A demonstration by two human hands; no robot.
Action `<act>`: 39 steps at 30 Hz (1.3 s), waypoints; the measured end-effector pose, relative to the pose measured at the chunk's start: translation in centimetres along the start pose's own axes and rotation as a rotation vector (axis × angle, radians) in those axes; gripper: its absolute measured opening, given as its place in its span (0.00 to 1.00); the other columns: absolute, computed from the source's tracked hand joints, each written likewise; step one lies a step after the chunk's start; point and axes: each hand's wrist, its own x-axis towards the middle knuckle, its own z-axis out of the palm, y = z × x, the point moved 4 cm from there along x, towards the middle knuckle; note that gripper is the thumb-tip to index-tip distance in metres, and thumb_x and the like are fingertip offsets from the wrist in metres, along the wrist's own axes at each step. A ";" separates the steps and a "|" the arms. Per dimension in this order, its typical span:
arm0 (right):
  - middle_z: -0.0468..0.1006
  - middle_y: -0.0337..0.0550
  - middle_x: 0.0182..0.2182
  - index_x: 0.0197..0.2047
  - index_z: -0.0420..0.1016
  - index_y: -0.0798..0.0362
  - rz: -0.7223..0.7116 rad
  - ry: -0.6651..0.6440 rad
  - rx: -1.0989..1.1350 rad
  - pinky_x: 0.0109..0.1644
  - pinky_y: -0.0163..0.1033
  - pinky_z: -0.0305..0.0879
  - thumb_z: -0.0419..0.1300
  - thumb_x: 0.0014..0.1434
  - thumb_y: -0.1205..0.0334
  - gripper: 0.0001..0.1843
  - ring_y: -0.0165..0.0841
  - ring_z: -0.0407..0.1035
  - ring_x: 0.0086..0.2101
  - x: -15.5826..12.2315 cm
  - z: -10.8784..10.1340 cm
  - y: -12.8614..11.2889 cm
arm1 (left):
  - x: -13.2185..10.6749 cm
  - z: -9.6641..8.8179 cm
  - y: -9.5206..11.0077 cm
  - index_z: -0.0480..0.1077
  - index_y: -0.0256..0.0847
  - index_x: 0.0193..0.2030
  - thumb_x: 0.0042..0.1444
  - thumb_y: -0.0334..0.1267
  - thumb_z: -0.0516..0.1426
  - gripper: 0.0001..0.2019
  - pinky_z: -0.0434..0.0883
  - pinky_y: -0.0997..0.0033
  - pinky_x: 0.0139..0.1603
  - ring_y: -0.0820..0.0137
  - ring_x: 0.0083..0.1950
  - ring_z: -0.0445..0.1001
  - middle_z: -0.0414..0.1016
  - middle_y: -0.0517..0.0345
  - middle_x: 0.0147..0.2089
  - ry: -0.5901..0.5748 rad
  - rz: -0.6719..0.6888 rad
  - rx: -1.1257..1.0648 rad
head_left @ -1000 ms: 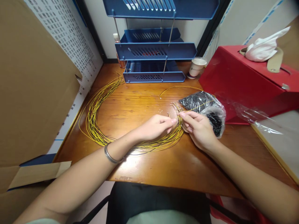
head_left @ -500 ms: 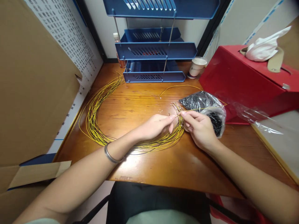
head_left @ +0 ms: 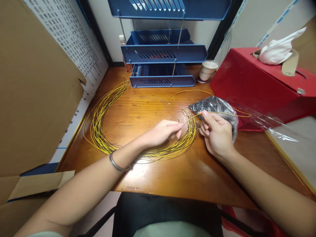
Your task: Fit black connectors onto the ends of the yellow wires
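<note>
My left hand (head_left: 168, 131) pinches a thin yellow wire (head_left: 191, 118) between thumb and finger. Farther along the same wire, my right hand (head_left: 218, 133) also has it in a pinch; from there the wire loops out to the right and back toward the red box. Under and around my left hand lies a big loose coil of yellow and dark wires (head_left: 98, 131), with metal tips bunched at its right end. A clear plastic bag of small black parts (head_left: 207, 104) rests behind my right hand, which partly covers it.
Behind the coil stands a blue tiered file rack (head_left: 163, 81), with a paper cup (head_left: 207, 71) beside it and a bottle (head_left: 127, 67) at its left. A red box (head_left: 249, 79) holding tissues is on the right. Cardboard (head_left: 39, 85) borders the wooden table (head_left: 138, 112) on the left.
My right hand has slid to the right along the wire, away from my left hand. The wire's loop reaches farther right. The left hand has barely moved.
</note>
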 end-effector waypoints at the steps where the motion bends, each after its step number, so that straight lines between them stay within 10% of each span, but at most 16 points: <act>1: 0.60 0.28 0.14 0.28 0.78 0.54 0.009 -0.014 -0.009 0.19 0.32 0.40 0.76 0.46 0.52 0.16 0.20 0.48 0.15 0.0 0.0 0.1 | 0.0 0.0 0.0 0.65 0.37 0.25 0.67 0.48 0.50 0.21 0.50 0.72 0.27 0.76 0.23 0.52 0.55 0.67 0.19 -0.004 0.006 0.007; 7: 0.62 0.30 0.15 0.31 0.81 0.55 0.101 -0.196 -0.193 0.21 0.32 0.42 0.76 0.46 0.50 0.18 0.21 0.51 0.17 -0.5 0.5 1.1 | 0.0 0.0 -0.1 0.68 0.37 0.27 0.67 0.48 0.51 0.21 0.49 0.72 0.26 0.77 0.21 0.51 0.54 0.68 0.18 -0.030 0.000 -0.030; 19: 0.60 0.29 0.14 0.32 0.81 0.54 -0.046 0.022 -0.073 0.19 0.33 0.42 0.74 0.49 0.53 0.14 0.21 0.49 0.16 0.3 -0.4 0.1 | -0.2 -0.1 0.4 0.73 0.35 0.29 0.68 0.47 0.51 0.21 0.50 0.73 0.25 0.77 0.19 0.53 0.54 0.68 0.16 -0.001 -0.036 -0.091; 30: 0.64 0.33 0.16 0.33 0.85 0.56 -0.033 -0.264 -0.416 0.21 0.34 0.44 0.71 0.53 0.53 0.14 0.24 0.52 0.19 -1.0 0.7 0.3 | -0.1 -0.1 -0.2 0.73 0.35 0.33 0.67 0.50 0.52 0.21 0.48 0.73 0.25 0.78 0.20 0.50 0.53 0.69 0.17 -0.020 -0.017 -0.069; 39: 0.63 0.33 0.16 0.32 0.85 0.54 -0.094 -0.160 -0.400 0.22 0.35 0.46 0.69 0.55 0.51 0.14 0.25 0.52 0.20 -0.9 0.2 0.1 | -0.2 -0.1 0.1 0.75 0.35 0.33 0.65 0.53 0.53 0.22 0.48 0.72 0.25 0.77 0.20 0.51 0.52 0.68 0.17 -0.008 -0.040 -0.084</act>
